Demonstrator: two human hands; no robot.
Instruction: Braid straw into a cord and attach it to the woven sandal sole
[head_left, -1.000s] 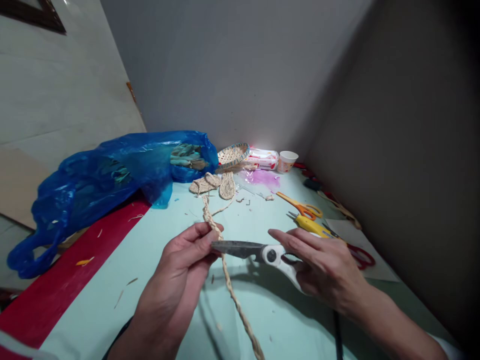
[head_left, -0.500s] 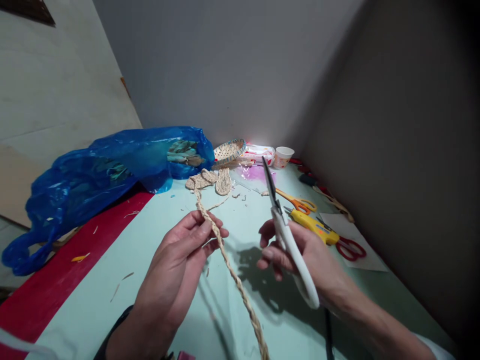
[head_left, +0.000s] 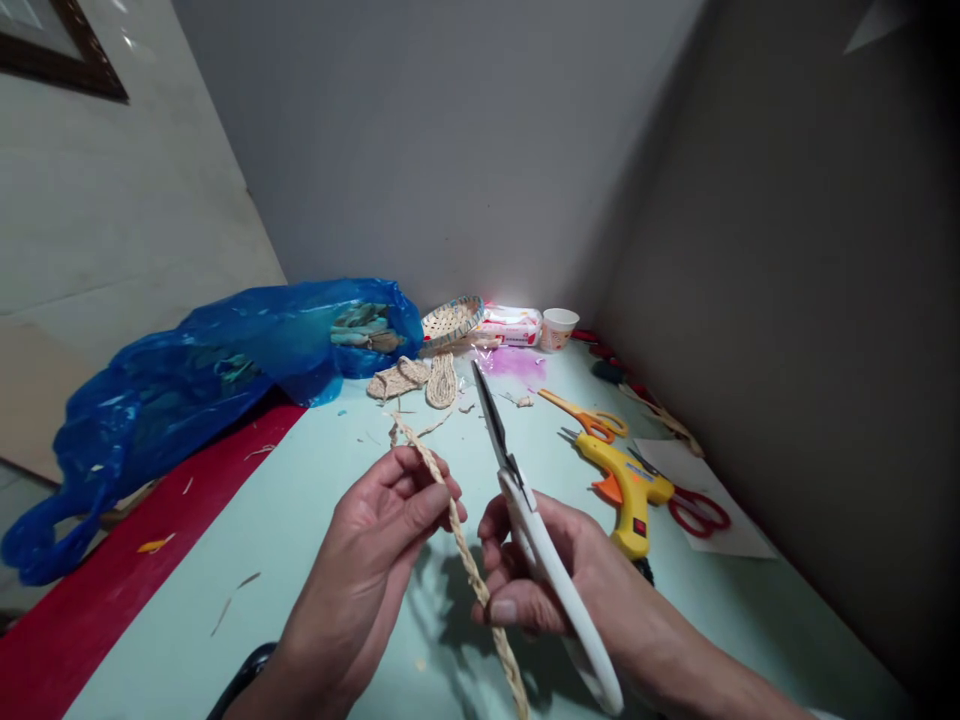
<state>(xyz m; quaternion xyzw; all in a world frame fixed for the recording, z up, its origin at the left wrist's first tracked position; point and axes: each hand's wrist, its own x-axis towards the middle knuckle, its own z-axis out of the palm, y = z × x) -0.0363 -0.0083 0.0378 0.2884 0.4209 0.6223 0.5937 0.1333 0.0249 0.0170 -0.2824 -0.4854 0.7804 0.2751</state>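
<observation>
Braided cord (head_left: pixel 469 560) runs through both hands over the table: left hand (head_left: pixel 390 540) pinches it, right hand (head_left: pixel 547 570) closes thumb and fingers on it while gripping white-handled scissors (head_left: pixel 536 530). Blue bag (head_left: pixel 202 350) contains greenish bundled strands (head_left: pixel 364 328).

Left hand (head_left: pixel 375 560): raised, thumb stretched across bent fingers (head_left: pixel 431 480) in a pinch
Left wrist: below and behind its fingers
Right hand (head_left: pixel 555 570): curled, thumb tip near its bent fingers
Right forearm: slants away from its fingers, toward the lower right
</observation>
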